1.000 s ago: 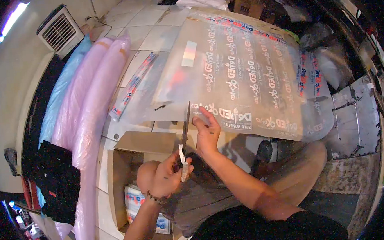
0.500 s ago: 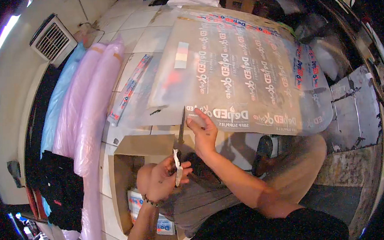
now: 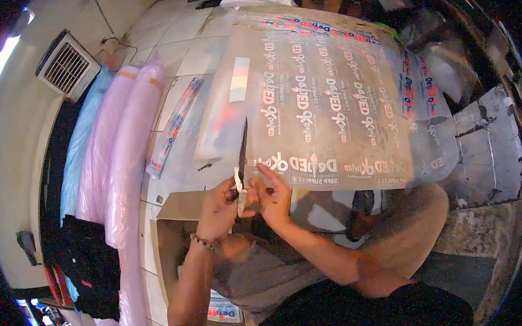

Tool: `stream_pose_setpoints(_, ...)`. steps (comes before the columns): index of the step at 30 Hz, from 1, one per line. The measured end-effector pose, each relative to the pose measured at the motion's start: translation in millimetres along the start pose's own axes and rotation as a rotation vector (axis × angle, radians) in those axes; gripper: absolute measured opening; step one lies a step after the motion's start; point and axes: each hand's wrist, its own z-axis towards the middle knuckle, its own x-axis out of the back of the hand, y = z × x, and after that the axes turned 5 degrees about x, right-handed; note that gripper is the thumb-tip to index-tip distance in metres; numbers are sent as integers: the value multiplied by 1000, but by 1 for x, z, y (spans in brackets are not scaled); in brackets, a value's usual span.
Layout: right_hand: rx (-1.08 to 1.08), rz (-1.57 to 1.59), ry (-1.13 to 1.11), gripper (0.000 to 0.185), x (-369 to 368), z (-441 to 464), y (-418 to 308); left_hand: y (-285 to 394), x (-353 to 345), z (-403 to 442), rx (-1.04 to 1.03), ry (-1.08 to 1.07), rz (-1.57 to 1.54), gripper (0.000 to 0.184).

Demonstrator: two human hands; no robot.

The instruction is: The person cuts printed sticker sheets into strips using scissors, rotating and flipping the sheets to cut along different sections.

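Note:
My left hand (image 3: 219,213), with a beaded bracelet at the wrist, is closed around the white-wrapped handle of a pair of scissors (image 3: 244,145). Their long dark blades point away from me, over the left part of a clear plastic sheet (image 3: 350,148) printed with "DepED" lettering. Just right of the handle, my right hand (image 3: 277,201) has its thumb and fingers at the sheet's near edge, apparently pinching it. The exact grip is partly hidden. A pale strip with coloured blocks (image 3: 240,79) lies at the sheet's left side.
An open cardboard box (image 3: 183,211) holding printed packs (image 3: 224,311) stands before me. Pink plastic-wrapped rolls (image 3: 132,159), a blue roll (image 3: 83,144) and black cloth (image 3: 91,269) lie left. A folded printed plastic strip (image 3: 175,126) rests on the tiles, and an air cooler (image 3: 68,64) stands behind.
My left hand has moved the scissors forward, their blades now reaching farther over the sheet. My right hand has come slightly nearer to me, and the two hands are closer together.

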Motion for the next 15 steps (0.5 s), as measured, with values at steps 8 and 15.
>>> stream_pose_setpoints(8, 144, -202, -31, 36, 16, 6, 32, 44, -2, 73, -93, -24, 22, 39)
stream_pose_setpoints(15, 42, -195, -34, 37, 25, 9, 25, 73, 3, 133, -146, -22, 102, 36)
